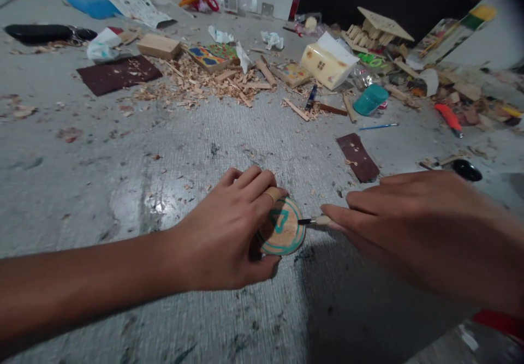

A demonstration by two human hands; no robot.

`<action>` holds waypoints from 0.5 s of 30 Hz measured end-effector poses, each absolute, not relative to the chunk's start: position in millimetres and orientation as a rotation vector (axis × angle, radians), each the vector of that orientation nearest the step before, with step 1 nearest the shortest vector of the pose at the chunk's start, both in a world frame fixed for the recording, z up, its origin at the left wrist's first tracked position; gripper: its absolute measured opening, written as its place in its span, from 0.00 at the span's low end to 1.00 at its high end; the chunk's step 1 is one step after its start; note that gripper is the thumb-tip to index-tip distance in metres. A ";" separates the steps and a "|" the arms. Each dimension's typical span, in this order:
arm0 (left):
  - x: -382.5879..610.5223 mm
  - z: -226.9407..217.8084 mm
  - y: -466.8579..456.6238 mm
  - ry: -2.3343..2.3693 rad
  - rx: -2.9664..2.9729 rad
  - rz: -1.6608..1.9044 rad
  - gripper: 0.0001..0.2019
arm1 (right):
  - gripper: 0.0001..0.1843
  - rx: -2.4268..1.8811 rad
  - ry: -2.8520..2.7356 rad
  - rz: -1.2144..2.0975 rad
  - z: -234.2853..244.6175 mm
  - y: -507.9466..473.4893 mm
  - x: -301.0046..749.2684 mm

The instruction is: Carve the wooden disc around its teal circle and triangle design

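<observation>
A round wooden disc (291,232) lies near the middle of the grey surface, with teal rings around its edge and a teal triangle in its centre. My left hand (241,227) grips it from the left, fingers over the far edge and thumb at the near edge; a bandage-like band (273,194) wraps one finger. In my right hand (393,216) is a thin paintbrush (319,220) with dark bristles and a pale handle. Its tip meets the disc's right rim at the painted ring. Most of the handle is hidden by my fingers.
Wood shavings (184,83) spread across the back, by a wooden block (159,46) and brown sandpaper (118,73). A tissue pack (327,64), teal container (370,99), blue stick (379,126) and orange-handled tool (448,119) lie right. A smaller sandpaper piece (357,157) sits beyond my right hand.
</observation>
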State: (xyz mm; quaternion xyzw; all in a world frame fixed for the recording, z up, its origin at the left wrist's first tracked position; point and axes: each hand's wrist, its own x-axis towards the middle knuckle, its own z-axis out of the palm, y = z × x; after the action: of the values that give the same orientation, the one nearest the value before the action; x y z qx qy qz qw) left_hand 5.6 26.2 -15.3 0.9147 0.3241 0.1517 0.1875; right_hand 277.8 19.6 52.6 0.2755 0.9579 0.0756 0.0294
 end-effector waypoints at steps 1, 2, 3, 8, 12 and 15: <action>5.7 -14.5 26.2 0.914 2.576 0.419 0.28 | 0.08 0.847 2.955 0.260 51.8 19.0 276.7; 5.9 -13.8 26.4 0.912 2.578 0.419 0.28 | 0.07 0.839 2.963 0.290 51.1 18.3 275.2; 6.0 -13.4 26.8 0.909 2.579 0.418 0.27 | 0.07 0.832 2.973 0.320 50.3 17.6 273.5; 5.8 -14.5 29.9 0.902 2.583 0.415 0.27 | 0.09 0.895 2.966 0.360 50.2 12.9 263.2; 4.8 -16.1 31.8 0.882 2.601 0.432 0.26 | 0.13 0.866 2.943 0.314 51.7 12.7 260.6; 4.2 -16.6 32.2 0.874 2.613 0.437 0.27 | 0.14 0.877 2.956 0.275 52.4 15.0 261.5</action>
State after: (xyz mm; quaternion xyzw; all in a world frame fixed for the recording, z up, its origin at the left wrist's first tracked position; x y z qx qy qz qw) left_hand 4.2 32.2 -16.6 0.9221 0.3086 0.1541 0.1752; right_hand 261.5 15.0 52.4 0.2831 0.9547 0.0886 0.0229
